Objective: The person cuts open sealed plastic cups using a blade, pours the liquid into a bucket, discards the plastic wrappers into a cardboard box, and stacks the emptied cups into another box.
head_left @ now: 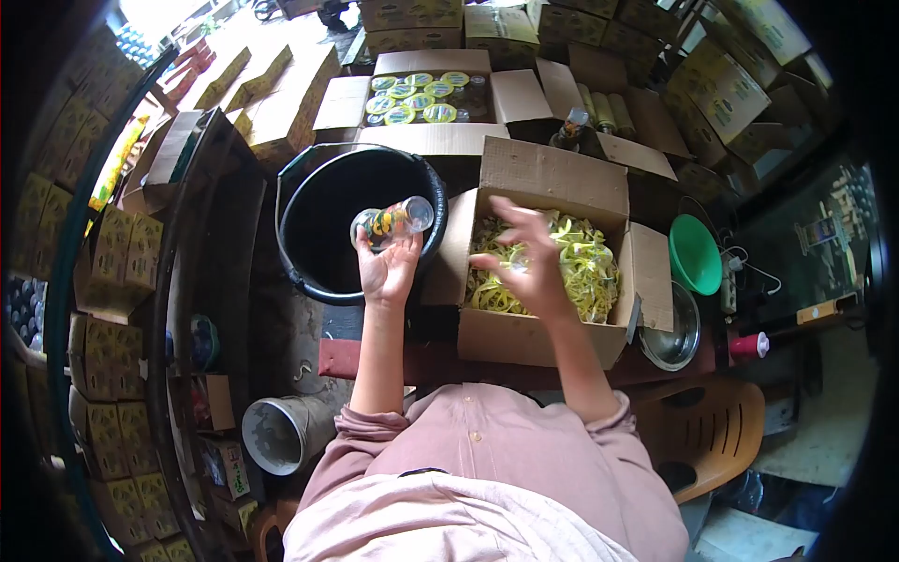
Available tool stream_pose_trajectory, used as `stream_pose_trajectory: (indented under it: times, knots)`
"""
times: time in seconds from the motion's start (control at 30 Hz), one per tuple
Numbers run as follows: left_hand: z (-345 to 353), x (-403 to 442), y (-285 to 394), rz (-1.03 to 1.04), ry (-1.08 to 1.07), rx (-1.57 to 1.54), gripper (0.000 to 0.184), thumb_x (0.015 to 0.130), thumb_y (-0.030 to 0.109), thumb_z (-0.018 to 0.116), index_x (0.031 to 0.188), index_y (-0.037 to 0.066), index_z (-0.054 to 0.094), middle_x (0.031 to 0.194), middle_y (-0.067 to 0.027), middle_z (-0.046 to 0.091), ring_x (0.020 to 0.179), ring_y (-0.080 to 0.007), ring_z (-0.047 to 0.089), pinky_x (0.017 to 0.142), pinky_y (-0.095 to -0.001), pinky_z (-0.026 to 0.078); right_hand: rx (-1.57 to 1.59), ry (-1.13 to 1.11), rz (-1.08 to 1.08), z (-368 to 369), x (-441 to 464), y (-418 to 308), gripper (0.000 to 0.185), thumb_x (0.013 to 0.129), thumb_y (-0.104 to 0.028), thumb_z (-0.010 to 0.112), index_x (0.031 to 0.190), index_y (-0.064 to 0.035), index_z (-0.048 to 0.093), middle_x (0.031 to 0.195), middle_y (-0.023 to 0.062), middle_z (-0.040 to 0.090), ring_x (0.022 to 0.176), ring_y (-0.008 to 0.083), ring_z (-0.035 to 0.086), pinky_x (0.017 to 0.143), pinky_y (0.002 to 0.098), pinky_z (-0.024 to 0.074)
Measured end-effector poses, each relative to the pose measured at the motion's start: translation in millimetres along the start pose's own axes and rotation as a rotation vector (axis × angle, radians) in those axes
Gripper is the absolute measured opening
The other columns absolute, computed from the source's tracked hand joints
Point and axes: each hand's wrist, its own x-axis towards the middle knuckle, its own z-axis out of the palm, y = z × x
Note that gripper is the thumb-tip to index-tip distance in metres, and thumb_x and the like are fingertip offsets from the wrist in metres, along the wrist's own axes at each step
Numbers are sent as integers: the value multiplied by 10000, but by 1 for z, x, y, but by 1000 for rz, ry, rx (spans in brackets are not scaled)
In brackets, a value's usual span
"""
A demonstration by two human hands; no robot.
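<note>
My left hand (pixel 389 272) grips a clear plastic bottle (pixel 391 222) with a colourful printed label, tilted sideways over the black bucket (pixel 318 201). The bottle's round clear end points to the upper right. Over an open cardboard box (pixel 506 337) my right hand (pixel 524 253) hovers, slightly blurred, its fingers spread with nothing visible in them. Many yellow-green strips (pixel 590 272) fill that box. Behind the bucket, another open carton (pixel 426 139) contains several jars with yellow-rimmed lids (pixel 440 112).
A green bowl (pixel 695 253) and a metal bowl (pixel 670 328) stand right of the box. A bottle (pixel 569 128) stands behind it, beside an open carton with rolls (pixel 604 112). A grey bucket (pixel 281 436) lies at lower left; an orange chair (pixel 707 431) is at right.
</note>
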Motion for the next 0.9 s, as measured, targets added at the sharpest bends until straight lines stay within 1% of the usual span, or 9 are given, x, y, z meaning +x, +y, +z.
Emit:
stream_pose_trajectory:
  times: [0.03,0.2,0.3,0.37,0.5,0.57,0.67,0.8,0.9]
  knots:
    - [-1,-2,-2,-8,-2,0,531,884,438,446,1195,9,418,1224,-144,477,1159,-284,439,1009,-456,314,34,-115,-7,12,12,-14,554,702,-233,720,1180,-80,487,1086,128,537,960,270,567,764,346,493]
    - [-1,-10,-1,-49,12,81,557,880,447,457,1207,-1,406,1226,-136,470,1155,-244,429,978,-370,341,-3,-336,-197,55,47,-8,374,715,-162,680,1062,-62,585,981,127,555,849,279,587,776,355,487]
    - [47,-38,-23,-247,166,308,748,854,592,358,1309,1,307,1275,-199,398,1193,-290,390,1011,-434,292,92,-187,-152,48,60,-7,314,714,-149,679,1004,-54,606,937,121,561,832,280,590,754,353,490]
    - [56,-61,-22,-382,-94,645,804,844,634,302,1360,23,214,1287,-230,363,1206,-318,371,1012,-474,279,-6,-253,-107,44,65,-3,301,715,-171,678,989,-65,607,937,111,558,818,283,591,744,364,488]
    - [57,-71,8,-93,-320,1052,649,870,491,437,1301,24,307,1218,-174,455,1083,-278,492,895,-419,428,-95,-450,-149,49,60,11,306,721,-192,673,1006,-95,614,943,105,552,833,289,590,765,375,485]
    - [55,-65,24,243,-173,1132,550,874,401,491,1253,25,359,1162,-132,502,1005,-231,537,826,-368,473,1,-296,-143,47,61,9,296,722,-187,669,991,-81,606,918,107,546,813,305,596,756,379,486]
    - [48,-52,47,645,41,1334,417,903,295,465,1213,29,385,1090,-109,515,959,-177,542,774,-310,474,-1,-475,-132,40,54,21,310,717,-176,679,992,-59,596,921,123,550,812,300,597,754,370,487]
    - [39,-35,51,957,200,1791,328,903,213,475,1166,30,405,1011,-82,508,885,-134,522,761,-251,429,65,-56,-39,7,64,39,396,690,-162,717,1022,0,574,926,153,587,824,264,601,743,340,494]
    - [26,-28,49,862,170,1983,295,901,167,480,1158,41,411,1005,-60,497,875,-108,504,779,-231,414,-203,237,2,-50,98,70,338,717,-180,713,970,10,592,899,135,591,758,195,605,552,278,514]
